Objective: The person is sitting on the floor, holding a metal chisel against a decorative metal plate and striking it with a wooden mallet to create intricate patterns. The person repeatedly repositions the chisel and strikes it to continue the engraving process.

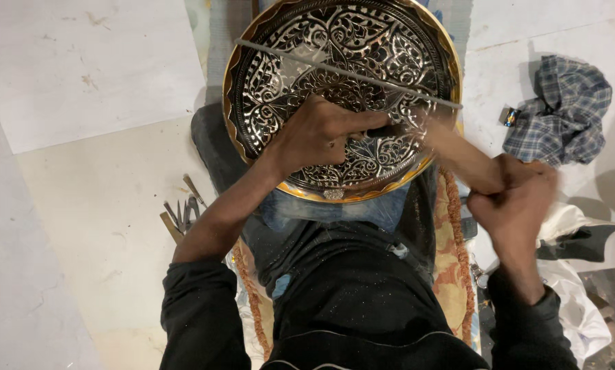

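Head view, looking straight down on a seated person at work. Landmark: the large round engraved metal tray with black-and-silver scrollwork and a brass-coloured scalloped rim, resting tilted on the person's lap at top centre.

Left of the tray, on the pale floor, lies a small cluster of metal hand tools, close beside the person's left forearm and clear of the tray rim.

On the tray's lower half, the left hand presses down with fingers curled shut around a thin tool, whose tip touches the engraved surface near the tray's centre-right.

Across the tray's upper half a thin straight rod lies slanted from upper left to the right rim.

Off the tray's lower right edge, the right hand is clenched in a fist around the wooden handle of a mallet, blurred by motion, whose far end reaches over the tray rim toward the thin tool.

Right of the tray, well apart on the floor, sits a crumpled blue checked cloth, with a small dark object just beside it on its tray-facing side.
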Available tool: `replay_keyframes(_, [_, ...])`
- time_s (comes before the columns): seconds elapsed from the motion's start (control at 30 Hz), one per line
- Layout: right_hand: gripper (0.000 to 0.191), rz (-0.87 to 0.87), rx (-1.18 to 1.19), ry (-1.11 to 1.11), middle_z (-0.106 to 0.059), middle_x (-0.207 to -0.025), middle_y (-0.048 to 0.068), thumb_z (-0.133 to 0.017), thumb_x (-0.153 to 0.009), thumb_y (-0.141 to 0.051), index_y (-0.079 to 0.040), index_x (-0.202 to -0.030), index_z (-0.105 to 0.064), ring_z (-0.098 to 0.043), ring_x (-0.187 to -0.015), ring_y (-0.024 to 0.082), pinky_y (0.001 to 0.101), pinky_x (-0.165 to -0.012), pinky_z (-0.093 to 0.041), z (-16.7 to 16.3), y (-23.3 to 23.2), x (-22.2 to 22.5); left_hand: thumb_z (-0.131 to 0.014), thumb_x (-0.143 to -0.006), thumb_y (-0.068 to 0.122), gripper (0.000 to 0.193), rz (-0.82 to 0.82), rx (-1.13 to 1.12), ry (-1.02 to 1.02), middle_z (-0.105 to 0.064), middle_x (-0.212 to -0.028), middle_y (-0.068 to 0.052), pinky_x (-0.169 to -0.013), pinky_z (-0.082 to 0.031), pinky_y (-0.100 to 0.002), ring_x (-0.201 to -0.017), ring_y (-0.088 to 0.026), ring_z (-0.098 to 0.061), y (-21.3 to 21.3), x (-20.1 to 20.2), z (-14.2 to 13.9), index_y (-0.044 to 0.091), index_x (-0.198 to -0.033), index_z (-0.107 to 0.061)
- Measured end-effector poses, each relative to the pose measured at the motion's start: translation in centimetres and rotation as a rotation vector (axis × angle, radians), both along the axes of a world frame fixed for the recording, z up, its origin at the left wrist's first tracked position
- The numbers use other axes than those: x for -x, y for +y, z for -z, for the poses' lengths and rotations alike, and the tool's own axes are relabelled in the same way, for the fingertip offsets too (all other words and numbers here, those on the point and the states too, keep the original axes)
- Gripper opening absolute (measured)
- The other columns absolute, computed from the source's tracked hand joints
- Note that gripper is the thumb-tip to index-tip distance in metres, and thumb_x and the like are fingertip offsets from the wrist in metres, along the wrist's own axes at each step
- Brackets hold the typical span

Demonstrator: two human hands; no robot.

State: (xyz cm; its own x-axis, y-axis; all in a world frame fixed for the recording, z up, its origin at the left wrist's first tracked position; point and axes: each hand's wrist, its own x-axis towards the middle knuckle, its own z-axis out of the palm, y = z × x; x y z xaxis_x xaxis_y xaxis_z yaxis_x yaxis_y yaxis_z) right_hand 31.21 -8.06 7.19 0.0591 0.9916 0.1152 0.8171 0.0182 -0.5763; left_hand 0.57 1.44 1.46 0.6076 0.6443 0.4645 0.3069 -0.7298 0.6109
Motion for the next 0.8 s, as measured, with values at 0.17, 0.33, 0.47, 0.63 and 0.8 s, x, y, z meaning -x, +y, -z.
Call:
replay_keyframes(0.17, [0.016, -0.072, 0.055, 0.212, -0.055, -0.067, 0.005, -0.073, -0.075, -0.013, -0.004, -0.082, -0.061, -0.047, -0.06, 0.022, 0.036, -0.076, -0.035, 1.4, -0.3, -1.5, -0.055, -0.079, -0.016, 0.06, -0.029, 0.005, 0.004, -0.08, -0.093, -0.003, -0.047, -0.054, -0.025, -0.06, -0.01, -0.073, -0.1, -0.3, 0.2, 0.015, -0.127, -0.073])
replay_keyframes(0.33, [0.026, 0.022, 0.051, 0.471, -0.046, -0.062, 0.006, -0.078, -0.073, -0.007, -0.005, -0.072, -0.052, -0.043, -0.061, 0.024, 0.0413, -0.077, -0.038, 2.2, -0.2, -1.8, -0.052, -0.074, -0.018, 0.064, -0.023, 0.029, 0.022, -0.083, -0.101, -0.006, -0.04, -0.051, -0.025, -0.047, -0.01, -0.067, -0.1, -0.1, 0.5, 0.016, -0.124, -0.075])
replay_keyframes(0.47, [0.032, -0.13, -0.018, -0.201, -0.059, -0.073, 0.017, -0.077, -0.059, 0.007, 0.004, -0.088, -0.064, -0.053, -0.069, 0.033, 0.0476, -0.084, -0.043, 1.8, -0.8, -1.7, -0.052, -0.081, -0.014, 0.059, -0.081, 0.048, -0.084, -0.08, -0.106, -0.01, -0.051, -0.059, -0.023, -0.068, -0.014, -0.076, -0.4, 0.3, 0.2, 0.014, -0.13, -0.07])
replay_keyframes(0.63, [0.033, 0.038, -0.102, 0.77, -0.066, -0.098, 0.008, -0.077, -0.093, 0.003, -0.006, -0.11, -0.051, -0.068, -0.088, 0.02, 0.0322, -0.084, -0.057, 5.1, -4.4, 2.4, -0.06, -0.101, -0.009, 0.039, -0.305, 0.292, -0.836, -0.079, -0.098, -0.01, -0.066, -0.069, -0.026, -0.082, -0.017, -0.079, -2.1, 0.7, -1.4, 0.01, -0.135, -0.063])
replay_keyframes(0.8, [0.045, -0.089, -0.304, 0.915, -0.065, -0.1, 0.009, -0.081, -0.091, 0.002, -0.007, -0.115, -0.044, -0.066, -0.09, 0.018, 0.0307, -0.085, -0.055, 11.4, -6.8, 7.7, -0.06, -0.096, -0.012, 0.042, -0.317, 0.428, -0.931, -0.078, -0.099, -0.012, -0.084, -0.068, -0.031, -0.09, -0.018, -0.078, -4.3, 0.7, -3.2, 0.003, -0.136, -0.062])
